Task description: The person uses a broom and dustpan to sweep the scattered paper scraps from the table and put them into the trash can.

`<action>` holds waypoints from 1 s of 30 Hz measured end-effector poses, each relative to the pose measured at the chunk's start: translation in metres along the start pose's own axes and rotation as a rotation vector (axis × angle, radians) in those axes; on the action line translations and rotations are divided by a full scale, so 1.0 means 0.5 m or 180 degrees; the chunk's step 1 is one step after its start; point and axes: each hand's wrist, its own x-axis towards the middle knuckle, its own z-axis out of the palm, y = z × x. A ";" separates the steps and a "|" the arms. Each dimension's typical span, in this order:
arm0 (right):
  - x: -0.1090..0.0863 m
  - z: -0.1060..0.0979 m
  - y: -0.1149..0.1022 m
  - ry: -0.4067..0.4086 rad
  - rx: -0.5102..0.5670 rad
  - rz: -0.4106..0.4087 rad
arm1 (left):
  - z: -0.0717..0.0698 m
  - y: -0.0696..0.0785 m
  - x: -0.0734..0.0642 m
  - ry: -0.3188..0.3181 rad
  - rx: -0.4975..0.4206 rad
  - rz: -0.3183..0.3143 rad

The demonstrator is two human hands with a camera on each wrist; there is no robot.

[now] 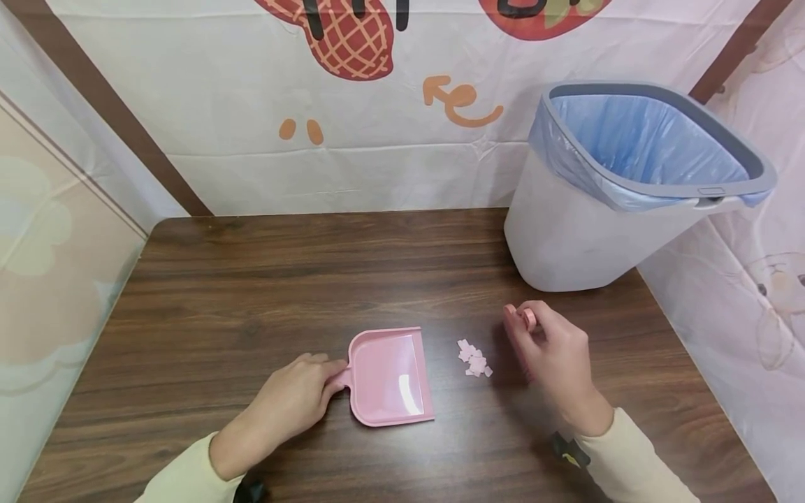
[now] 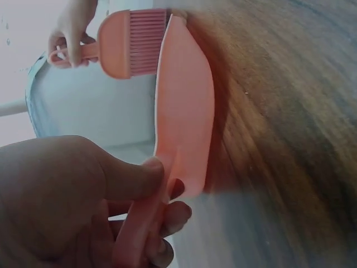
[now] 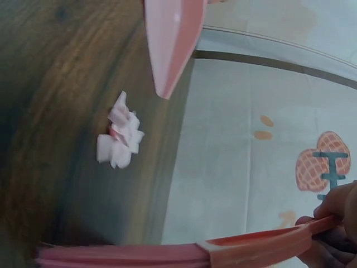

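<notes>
My left hand (image 1: 294, 395) grips the short handle of a pink dustpan (image 1: 385, 377), which lies on the table with its straight lip facing right. To the right of that lip sits a small heap of pale pink paper scraps (image 1: 474, 358). My right hand (image 1: 556, 353) holds a small pink brush by its handle, just right of the scraps. In the left wrist view the brush (image 2: 116, 44) shows its flat head and bristles pointing down at the table. From the right wrist, the brush (image 3: 259, 248) is seen edge-on, apart from the scraps; in the head view the hand hides most of it.
A white bin (image 1: 572, 237) with a grey rim and a blue liner bag stands at the table's back right, beyond my right hand. The brown wooden table (image 1: 270, 279) ends at a printed cloth backdrop (image 1: 239, 168).
</notes>
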 end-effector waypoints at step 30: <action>0.014 0.097 -0.100 -0.0349 0.0838 0.0121 | -0.008 0.026 0.015 -0.0118 0.0238 -0.0094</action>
